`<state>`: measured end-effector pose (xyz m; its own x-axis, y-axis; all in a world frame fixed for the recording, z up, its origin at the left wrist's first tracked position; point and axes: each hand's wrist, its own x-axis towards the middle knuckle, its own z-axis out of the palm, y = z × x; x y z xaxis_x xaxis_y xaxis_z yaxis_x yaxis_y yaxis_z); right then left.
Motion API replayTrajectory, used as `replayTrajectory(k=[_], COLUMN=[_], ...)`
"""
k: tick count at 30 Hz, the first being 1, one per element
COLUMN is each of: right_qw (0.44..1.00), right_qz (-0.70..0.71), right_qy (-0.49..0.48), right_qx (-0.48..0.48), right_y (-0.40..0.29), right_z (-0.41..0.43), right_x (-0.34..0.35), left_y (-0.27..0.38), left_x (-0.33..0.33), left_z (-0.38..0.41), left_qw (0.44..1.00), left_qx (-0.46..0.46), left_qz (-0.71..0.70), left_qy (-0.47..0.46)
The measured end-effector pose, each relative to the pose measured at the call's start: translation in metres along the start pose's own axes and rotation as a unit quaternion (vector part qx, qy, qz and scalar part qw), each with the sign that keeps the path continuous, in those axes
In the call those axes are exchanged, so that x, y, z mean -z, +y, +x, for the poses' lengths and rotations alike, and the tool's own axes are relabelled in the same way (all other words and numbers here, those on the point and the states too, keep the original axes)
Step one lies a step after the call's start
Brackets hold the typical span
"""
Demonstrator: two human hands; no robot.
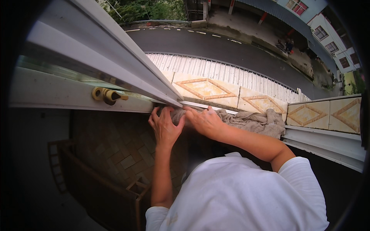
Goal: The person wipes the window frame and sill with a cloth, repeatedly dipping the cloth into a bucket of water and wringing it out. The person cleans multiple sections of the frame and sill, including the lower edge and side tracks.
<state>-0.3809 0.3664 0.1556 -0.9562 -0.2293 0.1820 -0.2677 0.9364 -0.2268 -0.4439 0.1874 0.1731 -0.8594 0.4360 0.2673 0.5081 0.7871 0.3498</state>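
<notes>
A crumpled grey-brown cloth lies stretched along the window sill, bunched up at its right part. My left hand grips its left end with thumb and fingers spread around it, right by the foot of the white window frame. Close beside it, my right hand is on the cloth, fingers bent down into the sill track. The fingertips of both hands are partly hidden by the cloth and the frame.
A brass-coloured window latch sticks out from the sash at left. Outside the sill run patterned tiles, a corrugated ledge and, far below, a road. Indoors, dark wooden furniture stands on the tiled floor.
</notes>
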Motion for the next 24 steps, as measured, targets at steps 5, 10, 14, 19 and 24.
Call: replayTrajectory(k=[5, 10, 14, 19, 24], right_qw=[0.992, 0.998, 0.997, 0.99, 0.979], right_qz=[0.03, 0.024, 0.018, -0.009, 0.043], right_qy=[-0.116, -0.047, -0.076, -0.133, -0.191], right_qx=[-0.032, -0.022, -0.03, -0.045, -0.051], right_y=[0.001, 0.008, 0.011, 0.014, 0.022], right_z=[0.001, -0.012, -0.02, -0.028, -0.022], right_x=[0.017, 0.015, 0.029, 0.041, 0.049], left_y=[0.001, 0.016, 0.027, 0.032, 0.025], left_x=[-0.005, -0.009, -0.012, -0.011, -0.013], left_z=[-0.002, -0.007, -0.01, -0.011, -0.01], left_qw=[1.0, 1.0, 1.0, 1.0, 1.0], left_qx=[0.015, 0.013, 0.008, 0.01, -0.003], left_qz=[-0.004, 0.005, 0.004, 0.001, -0.018], left_qy=[0.008, 0.018, 0.004, -0.002, 0.0])
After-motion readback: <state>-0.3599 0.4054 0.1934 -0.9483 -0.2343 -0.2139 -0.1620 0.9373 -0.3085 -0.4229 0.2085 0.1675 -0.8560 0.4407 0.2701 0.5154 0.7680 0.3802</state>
